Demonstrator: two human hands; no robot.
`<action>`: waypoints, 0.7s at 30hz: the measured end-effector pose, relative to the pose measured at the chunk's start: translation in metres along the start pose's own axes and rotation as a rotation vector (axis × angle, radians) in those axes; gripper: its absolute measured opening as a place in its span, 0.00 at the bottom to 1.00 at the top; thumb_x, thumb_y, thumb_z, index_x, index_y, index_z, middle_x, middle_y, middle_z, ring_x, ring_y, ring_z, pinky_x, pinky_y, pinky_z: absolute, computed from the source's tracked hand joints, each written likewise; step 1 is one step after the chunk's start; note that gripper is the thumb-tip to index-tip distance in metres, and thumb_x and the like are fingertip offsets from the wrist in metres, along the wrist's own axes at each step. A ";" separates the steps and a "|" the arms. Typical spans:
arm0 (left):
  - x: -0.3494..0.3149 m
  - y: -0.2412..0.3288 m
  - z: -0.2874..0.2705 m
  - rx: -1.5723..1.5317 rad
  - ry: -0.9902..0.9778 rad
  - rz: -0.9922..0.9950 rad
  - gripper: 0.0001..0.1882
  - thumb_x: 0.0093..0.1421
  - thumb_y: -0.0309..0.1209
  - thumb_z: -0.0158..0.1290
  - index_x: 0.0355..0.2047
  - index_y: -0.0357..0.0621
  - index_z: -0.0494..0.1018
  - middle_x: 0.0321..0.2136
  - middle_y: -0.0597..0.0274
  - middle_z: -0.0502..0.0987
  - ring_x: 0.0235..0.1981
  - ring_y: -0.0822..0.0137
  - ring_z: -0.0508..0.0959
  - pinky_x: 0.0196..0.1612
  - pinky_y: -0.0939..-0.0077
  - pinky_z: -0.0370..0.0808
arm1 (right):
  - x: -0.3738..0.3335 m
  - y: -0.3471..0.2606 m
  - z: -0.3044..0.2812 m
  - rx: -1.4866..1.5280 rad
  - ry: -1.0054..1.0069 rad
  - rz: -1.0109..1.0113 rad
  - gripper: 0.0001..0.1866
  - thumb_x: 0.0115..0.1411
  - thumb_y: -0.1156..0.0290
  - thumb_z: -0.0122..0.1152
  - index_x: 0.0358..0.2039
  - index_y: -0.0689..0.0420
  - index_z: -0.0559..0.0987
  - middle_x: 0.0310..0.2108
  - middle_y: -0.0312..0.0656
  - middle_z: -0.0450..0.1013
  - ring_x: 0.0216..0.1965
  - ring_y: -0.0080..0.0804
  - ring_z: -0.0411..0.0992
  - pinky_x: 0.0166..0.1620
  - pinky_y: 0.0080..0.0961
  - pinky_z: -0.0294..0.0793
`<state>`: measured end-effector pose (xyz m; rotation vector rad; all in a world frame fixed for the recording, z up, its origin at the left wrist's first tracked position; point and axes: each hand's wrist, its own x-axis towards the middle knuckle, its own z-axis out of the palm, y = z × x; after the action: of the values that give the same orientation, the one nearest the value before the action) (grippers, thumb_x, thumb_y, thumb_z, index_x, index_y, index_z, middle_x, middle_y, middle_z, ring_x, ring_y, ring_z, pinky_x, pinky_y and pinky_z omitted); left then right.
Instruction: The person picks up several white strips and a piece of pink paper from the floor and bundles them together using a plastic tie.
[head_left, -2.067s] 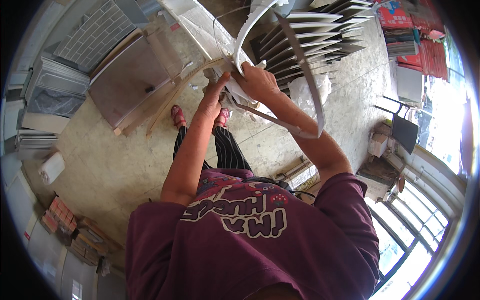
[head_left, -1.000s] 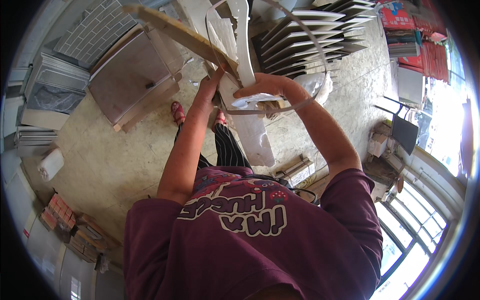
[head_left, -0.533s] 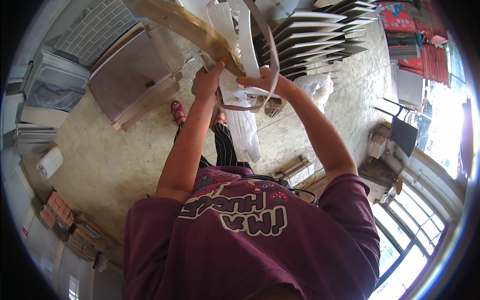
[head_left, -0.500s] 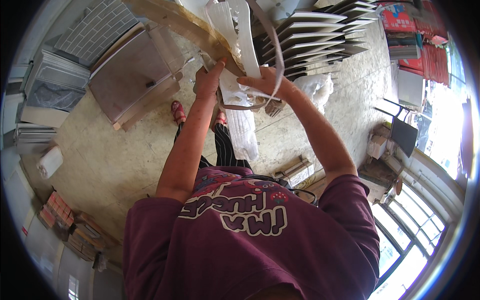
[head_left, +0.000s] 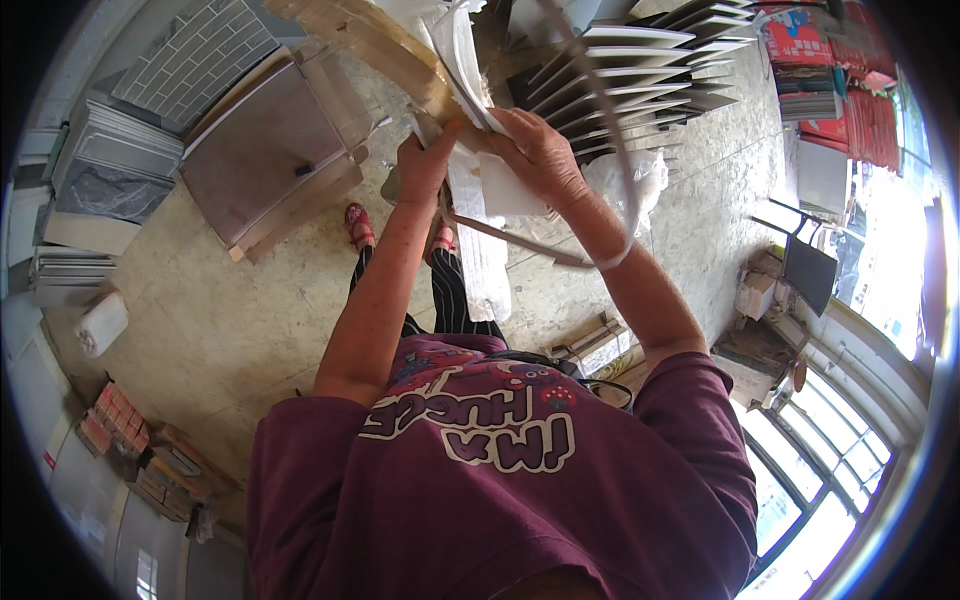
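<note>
In front of my body, both hands hold a bundle of packing scraps. My left hand (head_left: 425,168) is closed round its left side, at the lower end of a long brown cardboard strip (head_left: 375,48) with shiny tape on it. My right hand (head_left: 538,158) grips the bundle from the right, its fingers pressed against white packing strips (head_left: 458,55). A thin pale strap (head_left: 612,130) loops out past my right wrist and back beneath the hands. Below the hands hangs a long white padded piece (head_left: 487,265). The inner fingertips are partly hidden by the bundle.
Thin panels (head_left: 640,70) stand in a row beyond my right hand, beside crumpled clear plastic (head_left: 640,190). A large brown slab (head_left: 262,155) on cardboard lies left. Stacked tiles (head_left: 110,185) line the left wall. A dark chair (head_left: 808,270) stands right, near red boxes (head_left: 865,125).
My right hand has shifted up and slightly left, closer to my left hand. The white strips have narrowed together, and the strap loop has swung right and down over my right wrist.
</note>
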<state>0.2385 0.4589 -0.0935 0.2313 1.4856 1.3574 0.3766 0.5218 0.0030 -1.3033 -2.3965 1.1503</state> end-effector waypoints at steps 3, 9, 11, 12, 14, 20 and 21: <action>-0.002 0.005 0.000 -0.051 0.012 -0.025 0.20 0.49 0.37 0.61 0.35 0.32 0.74 0.29 0.62 0.77 0.27 0.75 0.74 0.30 0.79 0.70 | -0.001 0.021 0.009 0.222 -0.101 0.155 0.18 0.59 0.66 0.52 0.50 0.55 0.70 0.30 0.36 0.70 0.36 0.23 0.69 0.39 0.21 0.68; -0.003 0.007 -0.004 -0.116 -0.014 -0.093 0.21 0.50 0.38 0.60 0.38 0.33 0.73 0.30 0.63 0.75 0.27 0.74 0.73 0.31 0.78 0.70 | -0.002 0.026 0.013 0.240 -0.182 0.216 0.14 0.60 0.64 0.52 0.46 0.54 0.72 0.28 0.36 0.72 0.31 0.23 0.71 0.34 0.20 0.68; -0.003 0.004 -0.005 -0.128 -0.032 -0.099 0.22 0.50 0.39 0.60 0.39 0.32 0.72 0.31 0.62 0.75 0.29 0.74 0.73 0.32 0.78 0.70 | -0.003 0.003 0.006 0.086 -0.149 0.175 0.15 0.59 0.62 0.53 0.45 0.53 0.72 0.25 0.41 0.73 0.28 0.29 0.73 0.33 0.24 0.69; -0.002 0.003 -0.006 -0.133 -0.041 -0.103 0.23 0.50 0.39 0.60 0.39 0.32 0.72 0.32 0.61 0.75 0.29 0.74 0.73 0.32 0.78 0.70 | -0.001 0.021 0.015 -0.099 -0.197 0.068 0.17 0.57 0.58 0.54 0.44 0.51 0.73 0.23 0.48 0.73 0.27 0.38 0.75 0.33 0.31 0.71; -0.007 0.009 -0.006 -0.165 -0.066 -0.120 0.23 0.51 0.39 0.60 0.40 0.32 0.72 0.33 0.61 0.75 0.31 0.74 0.73 0.33 0.78 0.70 | 0.001 0.013 0.019 -0.125 -0.174 0.070 0.17 0.55 0.53 0.55 0.39 0.49 0.75 0.24 0.47 0.74 0.28 0.42 0.74 0.34 0.34 0.72; -0.012 0.010 -0.008 -0.196 -0.151 -0.116 0.29 0.52 0.44 0.59 0.45 0.33 0.69 0.37 0.59 0.74 0.34 0.72 0.74 0.36 0.78 0.71 | 0.000 -0.001 0.015 -0.210 -0.112 -0.092 0.15 0.56 0.54 0.55 0.34 0.54 0.74 0.18 0.49 0.70 0.22 0.48 0.71 0.27 0.37 0.69; -0.011 0.009 -0.009 -0.178 -0.165 -0.116 0.30 0.52 0.45 0.58 0.46 0.33 0.68 0.38 0.59 0.74 0.35 0.72 0.74 0.36 0.78 0.71 | 0.000 -0.003 0.014 -0.225 -0.111 -0.121 0.15 0.56 0.54 0.55 0.32 0.54 0.74 0.17 0.49 0.69 0.21 0.48 0.70 0.26 0.38 0.69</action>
<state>0.2322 0.4486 -0.0818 0.1374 1.2157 1.3352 0.3678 0.5133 -0.0050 -1.1620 -2.7107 0.9670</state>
